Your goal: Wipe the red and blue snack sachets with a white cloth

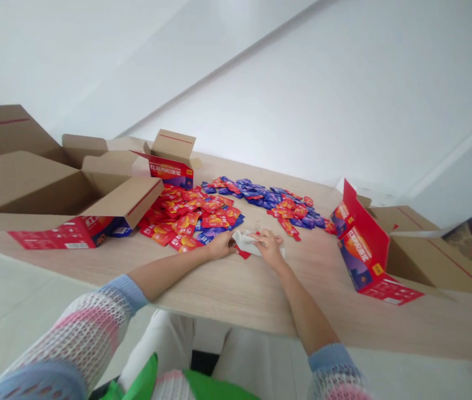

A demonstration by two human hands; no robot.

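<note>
Evidently, the right hand (270,248) is grasping white tissue (245,241) over a red sachet (243,253) on the table (223,294); the left hand (220,246) is touching the tissue's left end, closure unclear. Probably light and limp, the tissue is inviting an edge pinch.

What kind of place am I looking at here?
Probably an indoor workroom, though it could be a shop's back room: open cardboard boxes and heaps of small red and blue packets sit on a long wood-toned table beside a plain white wall.
</note>
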